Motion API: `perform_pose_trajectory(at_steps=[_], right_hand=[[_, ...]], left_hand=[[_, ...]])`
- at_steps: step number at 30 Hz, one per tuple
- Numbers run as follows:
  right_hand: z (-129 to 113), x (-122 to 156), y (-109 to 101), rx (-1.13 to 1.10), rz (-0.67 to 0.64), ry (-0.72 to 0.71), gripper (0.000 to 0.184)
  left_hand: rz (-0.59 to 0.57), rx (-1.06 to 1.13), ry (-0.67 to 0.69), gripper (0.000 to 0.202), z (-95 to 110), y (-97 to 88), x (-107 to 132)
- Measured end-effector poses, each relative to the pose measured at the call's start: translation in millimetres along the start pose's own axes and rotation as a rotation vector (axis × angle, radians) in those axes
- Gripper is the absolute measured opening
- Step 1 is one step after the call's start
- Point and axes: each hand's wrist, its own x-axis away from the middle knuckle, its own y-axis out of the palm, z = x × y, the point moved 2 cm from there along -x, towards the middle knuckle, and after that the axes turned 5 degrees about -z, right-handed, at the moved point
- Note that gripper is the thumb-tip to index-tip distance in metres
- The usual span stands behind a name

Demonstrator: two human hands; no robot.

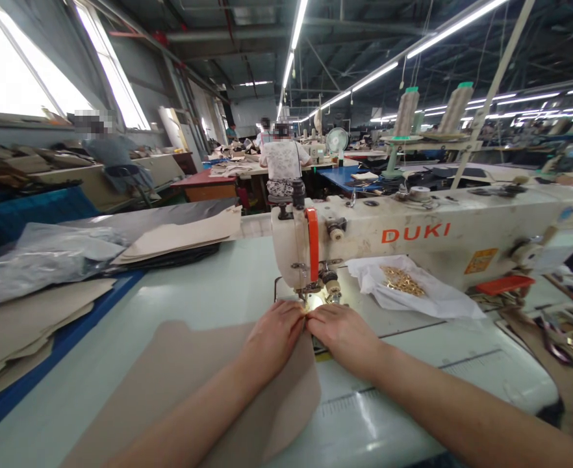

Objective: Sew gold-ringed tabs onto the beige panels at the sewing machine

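Note:
Directly in front of the sewing machine's needle area (306, 296), my two hands meet with their fingertips close together. My left hand (277, 330) is closed on the upper edge of a beige fabric panel (199, 357), which spreads left and down over the table under my forearm. Fingers bent and pressed together, my right hand (342, 333) sits at the panel's right edge; what lies between its fingertips is hidden. A lamp lights the spot by the needle. The white machine (364, 227) carries orange DUKI lettering and an orange-red strip on its head.
Gold metal pieces (403, 281) lie on white plastic (364, 276) beside the machine. Beige panels (184, 234) are stacked at the back left, more (33, 318) at the left edge, near a clear plastic bag (62, 253). Thread cones (406, 110) stand behind; other people (284, 159) sit farther off.

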Motion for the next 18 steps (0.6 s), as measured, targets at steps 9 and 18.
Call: perform_pose_trajectory(at_steps=[9,18], right_hand=[[4.3,-7.0,6.3,-0.021,0.016,0.022,0.008],[4.5,-8.6,6.5,-0.049,0.011,0.065,0.008]], left_hand=[[0.011,-0.009,-0.003,0.018,-12.4,5.0,-3.1],[0.045,-0.035,0.011,0.021,-13.2,1.5,-5.7]])
